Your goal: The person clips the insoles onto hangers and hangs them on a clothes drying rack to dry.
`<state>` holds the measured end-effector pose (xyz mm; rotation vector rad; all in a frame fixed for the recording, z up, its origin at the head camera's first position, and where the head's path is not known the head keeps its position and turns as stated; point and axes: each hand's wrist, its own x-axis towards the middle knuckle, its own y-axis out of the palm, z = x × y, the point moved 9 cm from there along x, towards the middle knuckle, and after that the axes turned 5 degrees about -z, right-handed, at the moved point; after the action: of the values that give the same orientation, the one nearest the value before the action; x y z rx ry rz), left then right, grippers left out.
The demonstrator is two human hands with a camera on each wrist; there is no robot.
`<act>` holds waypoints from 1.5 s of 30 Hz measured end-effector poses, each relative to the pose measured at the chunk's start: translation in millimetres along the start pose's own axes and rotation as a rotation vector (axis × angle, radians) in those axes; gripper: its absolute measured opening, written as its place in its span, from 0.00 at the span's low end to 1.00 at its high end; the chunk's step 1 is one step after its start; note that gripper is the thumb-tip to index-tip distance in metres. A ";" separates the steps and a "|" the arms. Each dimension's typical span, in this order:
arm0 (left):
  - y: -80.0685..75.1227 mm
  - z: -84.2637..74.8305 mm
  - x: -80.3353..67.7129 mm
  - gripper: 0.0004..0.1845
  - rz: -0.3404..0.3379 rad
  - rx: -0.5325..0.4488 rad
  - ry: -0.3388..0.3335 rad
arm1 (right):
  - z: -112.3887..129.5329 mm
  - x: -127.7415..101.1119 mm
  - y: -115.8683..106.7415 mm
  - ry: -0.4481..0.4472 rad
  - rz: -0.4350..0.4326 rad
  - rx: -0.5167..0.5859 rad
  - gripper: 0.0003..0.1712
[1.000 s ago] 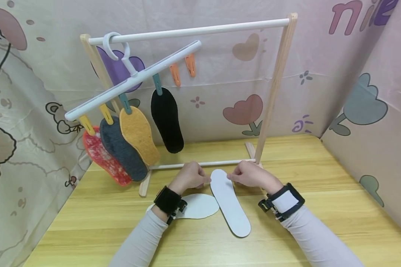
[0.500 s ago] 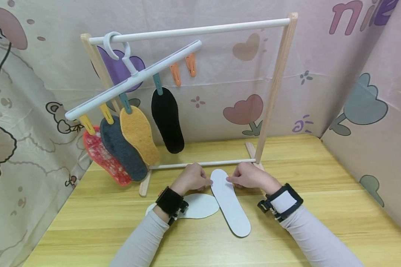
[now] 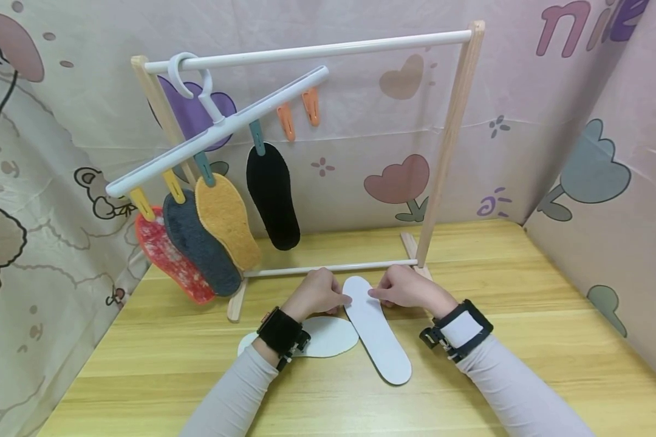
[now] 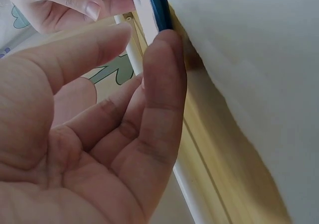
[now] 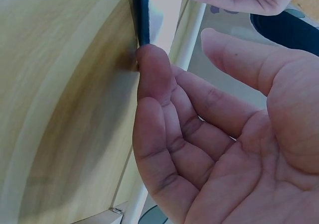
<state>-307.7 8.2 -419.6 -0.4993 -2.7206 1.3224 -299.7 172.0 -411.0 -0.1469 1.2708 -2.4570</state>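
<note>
A long white insole (image 3: 378, 335) lies on the wooden table (image 3: 497, 273) with its toe end towards the rack. My left hand (image 3: 343, 298) is at the toe's left edge and my right hand (image 3: 376, 294) at its right edge. In the left wrist view a fingertip (image 4: 163, 50) touches the insole's dark blue rim (image 4: 158, 5), and the thumb (image 4: 75, 59) stays apart. The right wrist view shows the same: a fingertip (image 5: 149, 64) against the rim (image 5: 143, 10), the thumb (image 5: 234, 55) clear of it. A second white insole (image 3: 330, 337) lies partly under my left wrist.
A wooden rack (image 3: 451, 139) with a white top bar stands at the table's back. A tilted white clip hanger (image 3: 218, 130) on it carries red (image 3: 164, 258), grey (image 3: 197, 246), mustard (image 3: 224, 218) and black (image 3: 272, 194) insoles, plus two bare orange clips (image 3: 297, 115). Patterned curtains close in on three sides.
Both hands have crept slightly closer onto the toe end of the long white insole. Nothing else has moved.
</note>
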 end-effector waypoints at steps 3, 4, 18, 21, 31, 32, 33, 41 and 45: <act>-0.1 -0.3 0.2 0.15 -0.003 -0.005 0.005 | -0.1 1.0 -0.3 0.009 -0.001 0.002 0.24; -0.4 -0.4 0.4 0.15 -0.005 -0.006 0.007 | -0.3 1.4 -0.4 0.013 -0.003 0.003 0.23; -2.8 -1.0 0.9 0.14 -0.020 -0.019 0.023 | -2.2 5.8 -3.6 0.010 -0.051 0.000 0.14; -4.1 -1.5 0.8 0.14 -0.027 -0.024 0.027 | -2.2 6.7 -4.2 0.003 -0.060 0.016 0.10; -6.1 -2.1 1.1 0.14 -0.041 -0.029 0.012 | -2.7 6.8 -8.3 0.011 -0.105 0.063 0.06; -6.3 -1.9 1.2 0.14 -0.043 -0.031 0.010 | -2.3 6.7 -9.0 0.008 -0.111 0.061 0.06; -6.2 -1.4 1.4 0.14 -0.043 -0.032 0.006 | -2.6 6.8 -9.4 0.015 -0.115 0.066 0.06; -7.5 0.4 1.1 0.12 -0.059 -0.070 -0.027 | -7.1 7.1 -12.3 0.052 -0.146 0.138 0.06; -9.5 -0.1 1.8 0.12 -0.082 -0.083 -0.031 | -7.5 6.7 -15.4 0.059 -0.167 0.153 0.07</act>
<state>-311.8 3.4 -412.2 -0.3727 -2.7977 1.2124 -312.0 183.4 -403.5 -0.1461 1.1292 -2.7082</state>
